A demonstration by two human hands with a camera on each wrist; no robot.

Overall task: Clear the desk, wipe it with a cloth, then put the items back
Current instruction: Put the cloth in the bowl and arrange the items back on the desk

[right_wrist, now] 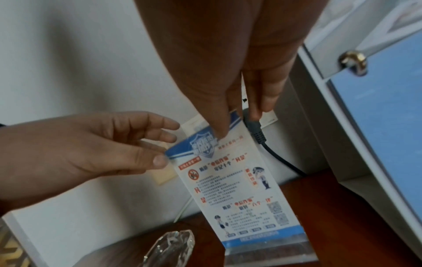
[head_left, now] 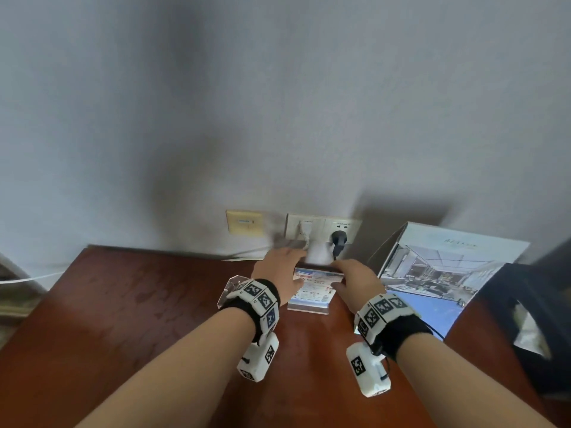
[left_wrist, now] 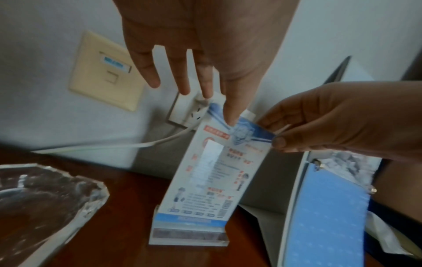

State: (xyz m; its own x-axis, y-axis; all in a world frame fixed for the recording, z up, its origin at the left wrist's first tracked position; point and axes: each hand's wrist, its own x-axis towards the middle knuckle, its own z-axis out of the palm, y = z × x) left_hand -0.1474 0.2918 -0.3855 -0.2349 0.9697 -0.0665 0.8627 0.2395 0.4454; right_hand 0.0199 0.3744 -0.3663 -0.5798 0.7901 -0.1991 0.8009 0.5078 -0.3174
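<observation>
The desk [head_left: 139, 304] is dark red-brown wood, pushed against a pale wall [head_left: 278, 103], and both arms reach across it to the far edge. Just right of the right hand [head_left: 360, 281] a big display board [head_left: 445, 273] leans back, printed with an interior photo over a blue lower half. Between the hands stands the sign [head_left: 313, 288], a printed card in a clear acrylic holder, its base on the desk and its top tilted back towards the wall. The right hand pinches the sign's top right corner between thumb and fingers. The left hand [head_left: 282, 270] is at the top left corner: in the right wrist view its thumb [right_wrist: 160, 160] and fingers are loosely curled round that edge. Under the left wrist lies a clear glass ashtray [head_left: 230, 288]. Beyond the fingertips are wall sockets [head_left: 321, 227] with a black plug [head_left: 338, 239] in one, and a cream plate [head_left: 244, 222] left of them.
</observation>
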